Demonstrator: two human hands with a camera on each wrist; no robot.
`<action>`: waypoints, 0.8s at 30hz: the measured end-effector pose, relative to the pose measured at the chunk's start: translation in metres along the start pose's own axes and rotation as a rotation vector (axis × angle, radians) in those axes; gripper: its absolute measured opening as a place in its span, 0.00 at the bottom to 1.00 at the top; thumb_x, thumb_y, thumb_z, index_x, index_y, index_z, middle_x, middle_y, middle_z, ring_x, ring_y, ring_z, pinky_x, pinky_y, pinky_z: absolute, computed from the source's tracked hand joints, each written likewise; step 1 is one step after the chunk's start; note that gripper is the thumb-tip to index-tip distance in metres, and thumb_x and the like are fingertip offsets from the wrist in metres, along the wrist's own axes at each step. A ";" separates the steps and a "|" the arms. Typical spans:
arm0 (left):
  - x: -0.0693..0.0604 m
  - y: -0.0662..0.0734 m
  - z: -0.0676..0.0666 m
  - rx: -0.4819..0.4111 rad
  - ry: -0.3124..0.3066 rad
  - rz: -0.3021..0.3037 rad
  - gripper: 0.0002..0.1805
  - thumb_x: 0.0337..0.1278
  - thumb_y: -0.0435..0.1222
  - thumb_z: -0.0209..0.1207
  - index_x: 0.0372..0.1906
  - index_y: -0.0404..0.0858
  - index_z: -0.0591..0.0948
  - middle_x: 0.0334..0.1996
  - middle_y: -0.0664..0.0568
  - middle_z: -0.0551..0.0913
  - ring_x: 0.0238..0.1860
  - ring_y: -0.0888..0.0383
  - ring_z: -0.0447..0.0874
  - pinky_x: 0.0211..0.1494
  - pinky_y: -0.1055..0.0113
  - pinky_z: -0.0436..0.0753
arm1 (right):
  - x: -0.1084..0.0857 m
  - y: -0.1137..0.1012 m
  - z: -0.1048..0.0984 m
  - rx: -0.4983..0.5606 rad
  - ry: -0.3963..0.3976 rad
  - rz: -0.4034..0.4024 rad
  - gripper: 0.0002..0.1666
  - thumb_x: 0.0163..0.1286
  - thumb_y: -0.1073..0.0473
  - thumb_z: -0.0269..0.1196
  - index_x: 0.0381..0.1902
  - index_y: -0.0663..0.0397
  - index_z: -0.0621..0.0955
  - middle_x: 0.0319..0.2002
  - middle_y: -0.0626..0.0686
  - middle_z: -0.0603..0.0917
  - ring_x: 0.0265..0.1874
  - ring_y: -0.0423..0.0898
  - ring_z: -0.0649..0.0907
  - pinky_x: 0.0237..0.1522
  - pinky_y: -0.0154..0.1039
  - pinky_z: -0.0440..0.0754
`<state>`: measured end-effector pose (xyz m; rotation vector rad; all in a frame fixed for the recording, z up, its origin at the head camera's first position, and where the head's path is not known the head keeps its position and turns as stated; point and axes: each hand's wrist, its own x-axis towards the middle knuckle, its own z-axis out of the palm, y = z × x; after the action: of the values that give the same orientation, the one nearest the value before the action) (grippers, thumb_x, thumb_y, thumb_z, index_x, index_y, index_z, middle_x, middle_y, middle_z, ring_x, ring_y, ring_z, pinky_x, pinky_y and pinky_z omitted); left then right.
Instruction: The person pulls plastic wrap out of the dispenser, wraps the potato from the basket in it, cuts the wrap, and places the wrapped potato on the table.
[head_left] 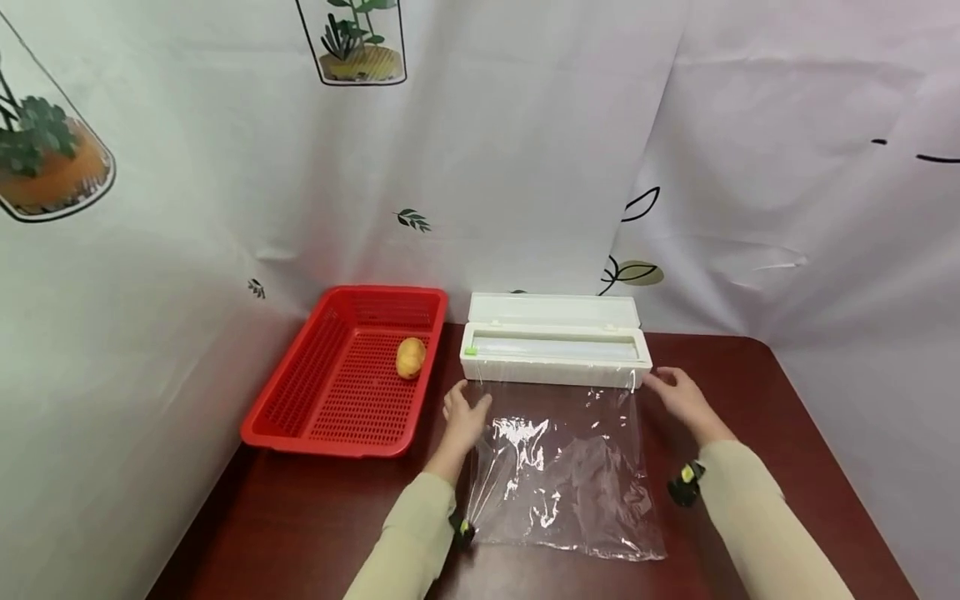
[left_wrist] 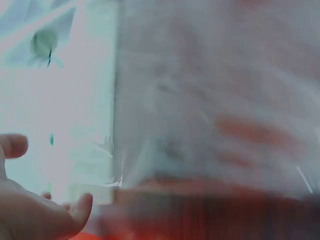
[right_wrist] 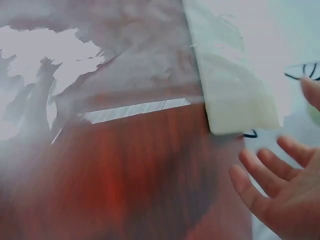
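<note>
Fingers relaxed and spread, my left hand [head_left: 465, 418] and right hand [head_left: 682, 402] were near the white dispenser [head_left: 557, 331]; clear film [head_left: 562, 475] extended over the table [head_left: 322, 517].

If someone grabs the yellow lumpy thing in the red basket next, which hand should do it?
Probably the left hand. It's close beside the red basket holding the yellow lumpy thing. The right hand is farther away, across the clear film, near the right end of the white box.
</note>
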<state>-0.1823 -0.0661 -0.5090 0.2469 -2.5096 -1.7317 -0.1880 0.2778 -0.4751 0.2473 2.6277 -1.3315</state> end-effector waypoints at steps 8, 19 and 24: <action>0.078 -0.068 0.034 -0.177 0.011 -0.084 0.39 0.64 0.57 0.43 0.72 0.38 0.51 0.68 0.40 0.56 0.69 0.44 0.48 0.69 0.55 0.49 | 0.021 -0.003 0.010 0.152 0.010 0.146 0.53 0.68 0.32 0.41 0.67 0.75 0.49 0.63 0.74 0.58 0.58 0.64 0.67 0.55 0.54 0.69; 0.119 -0.054 0.031 -0.308 0.164 -0.074 0.31 0.55 0.51 0.60 0.59 0.37 0.71 0.41 0.43 0.75 0.41 0.52 0.74 0.43 0.61 0.74 | 0.031 0.002 0.015 0.056 0.142 0.131 0.47 0.65 0.32 0.49 0.57 0.74 0.69 0.42 0.68 0.75 0.34 0.52 0.75 0.33 0.42 0.74; 0.094 -0.005 0.010 -0.341 0.226 -0.096 0.20 0.54 0.42 0.63 0.49 0.36 0.76 0.33 0.45 0.76 0.34 0.56 0.74 0.38 0.66 0.74 | 0.029 -0.010 0.017 0.022 0.111 0.120 0.39 0.70 0.39 0.47 0.54 0.75 0.69 0.36 0.65 0.76 0.30 0.51 0.75 0.28 0.39 0.73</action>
<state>-0.2755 -0.0749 -0.5191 0.5097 -2.0390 -2.0025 -0.2166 0.2598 -0.4844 0.4881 2.6409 -1.3448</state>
